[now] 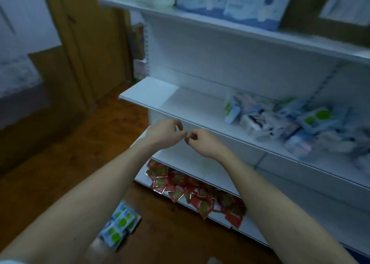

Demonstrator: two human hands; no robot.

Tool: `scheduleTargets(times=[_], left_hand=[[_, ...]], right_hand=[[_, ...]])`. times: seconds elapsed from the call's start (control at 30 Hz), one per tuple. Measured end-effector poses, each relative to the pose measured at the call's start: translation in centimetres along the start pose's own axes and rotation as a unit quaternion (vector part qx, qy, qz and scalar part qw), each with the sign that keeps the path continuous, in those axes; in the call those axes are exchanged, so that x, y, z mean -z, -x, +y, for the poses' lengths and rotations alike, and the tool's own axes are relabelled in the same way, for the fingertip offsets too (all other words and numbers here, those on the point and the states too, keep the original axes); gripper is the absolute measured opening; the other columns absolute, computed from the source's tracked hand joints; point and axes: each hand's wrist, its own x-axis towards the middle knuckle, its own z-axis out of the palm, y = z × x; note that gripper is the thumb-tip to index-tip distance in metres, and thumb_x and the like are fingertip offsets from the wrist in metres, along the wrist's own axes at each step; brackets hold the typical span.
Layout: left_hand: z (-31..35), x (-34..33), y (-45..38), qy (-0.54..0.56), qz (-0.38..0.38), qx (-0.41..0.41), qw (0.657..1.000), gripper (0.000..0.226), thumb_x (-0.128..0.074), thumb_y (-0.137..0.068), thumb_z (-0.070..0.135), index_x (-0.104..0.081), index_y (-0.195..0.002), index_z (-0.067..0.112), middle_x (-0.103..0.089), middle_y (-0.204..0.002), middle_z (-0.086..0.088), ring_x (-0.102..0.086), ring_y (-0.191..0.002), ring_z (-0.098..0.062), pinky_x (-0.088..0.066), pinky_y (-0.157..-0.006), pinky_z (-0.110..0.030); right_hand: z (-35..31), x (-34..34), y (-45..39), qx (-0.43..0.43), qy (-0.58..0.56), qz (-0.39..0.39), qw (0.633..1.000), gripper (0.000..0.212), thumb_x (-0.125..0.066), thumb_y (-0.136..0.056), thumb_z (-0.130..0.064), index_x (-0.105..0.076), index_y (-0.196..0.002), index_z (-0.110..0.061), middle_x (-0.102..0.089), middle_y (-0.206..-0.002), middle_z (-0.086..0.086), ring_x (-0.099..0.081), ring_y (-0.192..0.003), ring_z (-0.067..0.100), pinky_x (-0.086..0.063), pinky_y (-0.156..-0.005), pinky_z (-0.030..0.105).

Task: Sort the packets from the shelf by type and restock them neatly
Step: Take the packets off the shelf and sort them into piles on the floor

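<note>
Jumbled heap of soft white, blue and green plastic packets [296,127] lies at right end of white metal middle shelf [160,95]; left hand [166,133] and right hand [202,141], fingers curled, empty, meet before its front edge; packets judged light, crushable, slippery, so pinch by flat faces.

Heap of pale blue and white packets [296,123] on right of white metal middle shelf [160,97]. Red square packets [192,191] on bottom shelf below. Green-dotted white packets [120,225] on brown wood floor [60,163], left of shelves. Blue and white boxes [230,3] on top shelf.
</note>
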Motion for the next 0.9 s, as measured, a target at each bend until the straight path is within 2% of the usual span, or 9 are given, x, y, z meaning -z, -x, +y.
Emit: scheduleTargets(times=[0.1,0.23,0.33,0.4,0.5,0.67,0.83,0.9], left_hand=[[6.3,0.3,-0.8,0.003,-0.003,-0.051,0.999,0.029,-0.055,-0.085,0.056,-0.063,-0.1,0.033,-0.067,-0.094,0.005,-0.062,-0.089,-0.019,-0.051,-0.072,-0.032],[14.1,-0.9,-0.9,-0.016,-0.009,-0.111,0.994,0.027,-0.055,-0.086,0.054,-0.062,-0.101,0.033,-0.069,-0.101,0.003,-0.063,-0.099,-0.024,-0.047,-0.079,-0.031],[20.1,-2.4,-0.2,-0.01,-0.026,-0.15,0.988,0.027,-0.055,-0.088,0.051,-0.063,-0.103,0.031,-0.069,-0.106,0.002,-0.062,-0.102,-0.023,-0.045,-0.078,-0.03],[24.2,-4.0,0.5,-0.001,-0.028,-0.18,0.983,0.024,-0.055,-0.087,0.05,-0.064,-0.099,0.03,-0.07,-0.103,0.002,-0.063,-0.099,-0.022,-0.043,-0.074,-0.028],[30.1,-7.0,2.0,0.008,-0.029,-0.211,0.977,0.021,-0.053,-0.084,0.052,-0.059,-0.085,0.032,-0.07,-0.096,0.005,-0.064,-0.094,-0.019,-0.05,-0.075,-0.031],[38.7,-12.4,5.1,0.01,-0.059,-0.223,0.973,0.015,-0.053,-0.085,0.05,-0.057,-0.084,0.036,-0.068,-0.097,0.004,-0.063,-0.093,-0.019,-0.053,-0.079,-0.036],[44.7,-16.5,7.0,0.03,-0.075,-0.221,0.972,0.023,-0.055,-0.086,0.046,-0.065,-0.096,0.028,-0.068,-0.095,0.006,-0.063,-0.09,-0.015,-0.054,-0.08,-0.035],[46.3,-17.7,7.5,0.024,-0.081,-0.217,0.973,0.023,-0.055,-0.088,0.044,-0.066,-0.099,0.027,-0.068,-0.097,0.006,-0.062,-0.09,-0.014,-0.052,-0.076,-0.031]], right_hand=[[2.8,4.8,3.4,-0.026,0.007,0.065,0.998,0.028,-0.054,-0.094,-0.035,-0.059,-0.08,-0.011,-0.064,-0.08,0.009,-0.059,-0.077,0.027,-0.046,-0.067,0.039],[7.6,9.6,8.2,-0.066,0.002,0.127,0.99,0.031,-0.054,-0.094,-0.033,-0.048,-0.067,-0.017,-0.057,-0.07,0.003,-0.056,-0.075,0.025,-0.039,-0.06,0.034],[11.4,12.5,12.4,-0.106,0.001,0.16,0.981,0.028,-0.054,-0.092,-0.032,-0.049,-0.07,-0.017,-0.059,-0.074,0.004,-0.057,-0.078,0.026,-0.039,-0.061,0.034],[14.4,14.2,15.5,-0.125,-0.001,0.183,0.975,0.03,-0.053,-0.092,-0.033,-0.046,-0.066,-0.019,-0.057,-0.07,0.003,-0.056,-0.075,0.025,-0.038,-0.059,0.033],[19.0,16.1,20.2,-0.15,-0.003,0.21,0.966,0.035,-0.054,-0.091,-0.035,-0.045,-0.063,-0.017,-0.055,-0.064,0.002,-0.055,-0.07,0.024,-0.041,-0.061,0.035],[27.0,17.7,27.3,-0.191,-0.032,0.204,0.96,0.036,-0.053,-0.092,-0.037,-0.058,-0.075,-0.005,-0.067,-0.074,0.013,-0.063,-0.071,0.028,-0.046,-0.06,0.035],[33.0,19.0,32.2,-0.197,-0.042,0.209,0.957,0.035,-0.052,-0.094,-0.036,-0.06,-0.077,-0.006,-0.066,-0.075,0.013,-0.062,-0.07,0.03,-0.041,-0.056,0.033],[34.8,19.5,33.0,-0.203,-0.049,0.208,0.956,0.033,-0.052,-0.094,-0.036,-0.062,-0.079,-0.009,-0.067,-0.075,0.01,-0.063,-0.071,0.027,-0.046,-0.06,0.035]])
